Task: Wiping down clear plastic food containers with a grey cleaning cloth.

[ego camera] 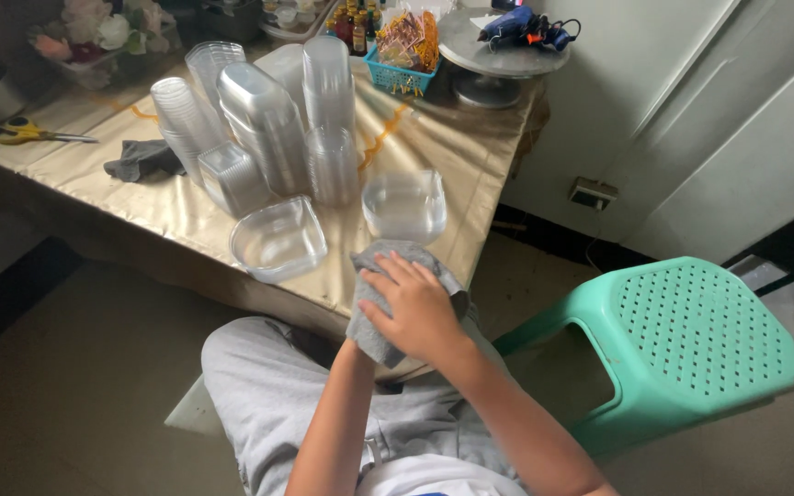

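Fingers (388,276) of the right hand (420,317) lie spread and curled over a grey cloth (369,317), pressing it from above; the left hand is hidden beneath that cloth, its grip indiscernible. Both are held at the near edge of a gold-covered table (186,216). Just beyond stand two empty clear containers (277,241) and (404,204), then stacked clear cups (328,87). To the right stands a green perforated stool (691,335).

Both hands together, right hand (415,312) uppermost
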